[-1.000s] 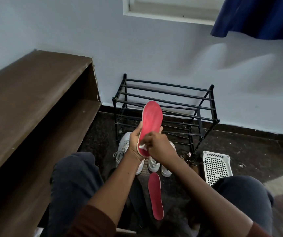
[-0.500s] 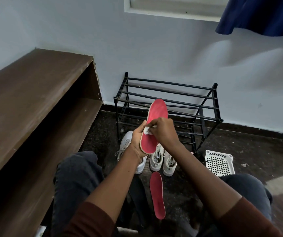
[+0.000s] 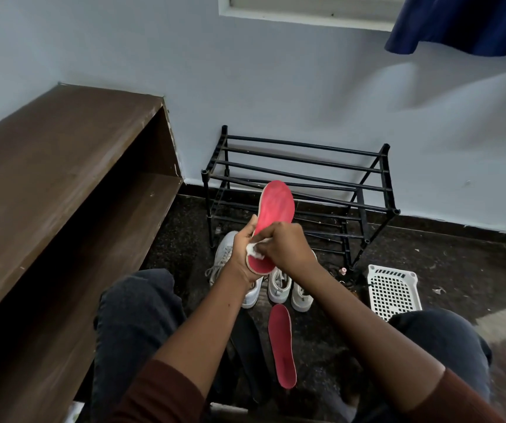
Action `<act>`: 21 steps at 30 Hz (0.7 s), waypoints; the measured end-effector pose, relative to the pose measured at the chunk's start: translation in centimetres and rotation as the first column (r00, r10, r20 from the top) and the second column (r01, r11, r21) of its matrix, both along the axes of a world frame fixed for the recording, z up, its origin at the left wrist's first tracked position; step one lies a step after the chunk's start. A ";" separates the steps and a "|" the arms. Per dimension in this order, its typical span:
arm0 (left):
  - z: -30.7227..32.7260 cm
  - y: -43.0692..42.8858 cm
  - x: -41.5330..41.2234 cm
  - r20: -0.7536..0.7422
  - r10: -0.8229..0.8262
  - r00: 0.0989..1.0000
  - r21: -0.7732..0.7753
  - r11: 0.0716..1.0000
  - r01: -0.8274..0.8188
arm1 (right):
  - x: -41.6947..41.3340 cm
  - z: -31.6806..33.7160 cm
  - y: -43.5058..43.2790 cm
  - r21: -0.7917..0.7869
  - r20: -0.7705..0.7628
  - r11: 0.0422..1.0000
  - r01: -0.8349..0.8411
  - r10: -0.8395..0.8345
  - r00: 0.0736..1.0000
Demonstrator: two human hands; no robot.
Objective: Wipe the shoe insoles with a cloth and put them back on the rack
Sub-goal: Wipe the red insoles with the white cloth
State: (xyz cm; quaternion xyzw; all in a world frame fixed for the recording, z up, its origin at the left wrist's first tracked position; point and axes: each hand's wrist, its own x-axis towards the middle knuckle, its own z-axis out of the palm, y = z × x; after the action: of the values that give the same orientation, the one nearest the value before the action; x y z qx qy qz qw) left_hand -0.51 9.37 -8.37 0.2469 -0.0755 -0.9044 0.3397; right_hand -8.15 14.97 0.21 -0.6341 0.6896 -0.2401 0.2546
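Head view, frame centre: my left hand [image 3: 239, 254] grips the insole [image 3: 276, 206] at its heel, toe up. My right hand [image 3: 288, 245] pinches the cloth [image 3: 254, 250] against its lower half. I judge firm, full-length strokes best. The second insole [image 3: 282, 346] lies on the floor, lower centre, before the rack [image 3: 300, 166].

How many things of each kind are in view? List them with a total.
insoles: 2
shoes: 3
cloth: 1
rack: 1
basket: 1
total: 8
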 end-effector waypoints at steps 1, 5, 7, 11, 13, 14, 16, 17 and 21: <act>0.2 0.1 -0.1 -0.065 0.010 0.998 -0.021 1.000 -0.012 | -0.3 -0.1 -0.5 -0.027 0.010 0.999 0.036 -0.036 0.999; 0.8 0.5 -0.3 -0.166 -0.017 0.986 -0.075 0.997 0.005 | -1.6 -0.8 -2.4 -0.134 -0.006 0.978 0.161 -0.163 0.987; 0.6 0.5 -0.2 -0.186 -0.027 0.982 -0.096 0.995 0.010 | -1.8 -1.0 -2.6 -0.159 -0.026 0.971 0.177 -0.184 0.983; 0.3 -0.2 0.3 -0.182 0.011 0.983 -0.082 0.996 -0.026 | -1.1 -0.8 -1.2 -0.093 -0.024 0.995 0.020 -0.022 0.999; 0.1 -0.5 0.5 -0.121 0.031 0.992 -0.072 0.997 -0.040 | -0.7 -0.7 -0.4 -0.026 -0.025 0.998 -0.055 0.055 0.998; 0.1 -0.6 0.6 -0.082 0.038 0.996 -0.067 0.997 -0.044 | -0.5 -0.7 0.0 -0.003 -0.022 0.997 -0.081 0.081 0.996; 0.1 -0.8 0.8 -0.017 0.049 0.999 -0.052 0.997 -0.049 | -0.4 -0.7 0.6 0.036 -0.014 0.991 -0.125 0.126 0.992; 0.1 -0.9 0.8 0.005 0.060 0.998 -0.041 0.997 -0.059 | -0.4 -0.8 0.8 0.050 -0.013 0.988 -0.149 0.150 0.989; 0.1 -1.0 1.1 0.058 0.086 0.995 -0.034 0.996 -0.084 | -0.4 -1.0 1.3 0.049 0.014 0.987 -0.152 0.152 0.988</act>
State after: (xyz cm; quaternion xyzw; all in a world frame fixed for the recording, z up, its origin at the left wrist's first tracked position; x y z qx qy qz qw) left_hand 0.58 8.37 -8.26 0.2714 -0.0893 -0.8800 0.3795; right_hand -8.57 16.29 -0.74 -0.6771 0.6436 -0.2060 0.2912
